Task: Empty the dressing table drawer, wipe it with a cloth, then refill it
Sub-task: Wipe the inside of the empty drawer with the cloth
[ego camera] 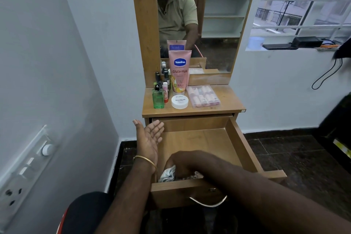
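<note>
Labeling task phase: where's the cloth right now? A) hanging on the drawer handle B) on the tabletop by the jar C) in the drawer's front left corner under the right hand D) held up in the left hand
C: the cloth lies bunched inside the drawer under the right hand; the left hand is open and empty.

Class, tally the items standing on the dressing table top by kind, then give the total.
Pink tube: 1
White jar: 1
Clear case: 1
Green bottle: 1
Small bottles behind it: several, too crowded to count
Total: 4 countable, plus the cluster
</note>
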A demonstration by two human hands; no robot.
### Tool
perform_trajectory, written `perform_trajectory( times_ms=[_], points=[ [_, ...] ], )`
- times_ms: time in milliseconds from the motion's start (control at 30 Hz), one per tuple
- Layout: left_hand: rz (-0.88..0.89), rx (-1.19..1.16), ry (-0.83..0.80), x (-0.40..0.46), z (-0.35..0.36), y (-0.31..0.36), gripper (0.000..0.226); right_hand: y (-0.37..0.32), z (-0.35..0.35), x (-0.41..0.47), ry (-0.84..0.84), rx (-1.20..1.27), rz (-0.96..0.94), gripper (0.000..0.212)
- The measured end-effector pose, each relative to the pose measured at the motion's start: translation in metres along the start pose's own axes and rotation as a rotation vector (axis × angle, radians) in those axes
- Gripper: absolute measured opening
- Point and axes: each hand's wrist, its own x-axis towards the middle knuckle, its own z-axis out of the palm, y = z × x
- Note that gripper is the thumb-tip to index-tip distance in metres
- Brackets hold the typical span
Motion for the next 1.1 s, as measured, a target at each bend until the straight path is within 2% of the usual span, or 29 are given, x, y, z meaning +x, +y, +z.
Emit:
perform_trajectory(
  times_ms=[200, 433, 533, 600, 700, 767, 900, 1100],
  points=[
    [0.000, 0.017, 0.004, -0.003, 0.002, 0.002, 0.090, 0.013, -0.005, -0.010, -0.124, -0.078, 0.098, 0.040],
    [-0.002, 0.025, -0.010, -0.003, 0.000, 0.003, 0.091, 0.089, -0.007, -0.047, -0.179, -0.243, 0.306, 0.052],
    [0.007, 0.053, -0.012, -0.003, 0.002, 0.002, 0.091, 0.108, -0.016, -0.059, -0.203, -0.230, 0.340, 0.048],
    [0.010, 0.066, -0.012, -0.002, 0.001, 0.001, 0.091, 0.112, -0.024, -0.060, -0.071, -0.131, 0.315, 0.043],
    [0.011, 0.079, -0.014, -0.002, 0.000, 0.001, 0.091, 0.116, -0.026, -0.054, 0.297, -0.090, 0.263, 0.035],
    [0.019, 0.096, -0.020, -0.003, 0.001, 0.000, 0.090, 0.117, -0.020, -0.053, 0.374, -0.148, 0.280, 0.037],
    [0.023, 0.137, -0.039, -0.003, 0.002, -0.001, 0.086, 0.117, -0.003, -0.058, 0.300, -0.240, 0.285, 0.041],
    [0.020, 0.108, -0.044, -0.001, 0.000, -0.002, 0.090, 0.108, 0.017, -0.058, 0.001, -0.246, 0.361, 0.036]
  ],
)
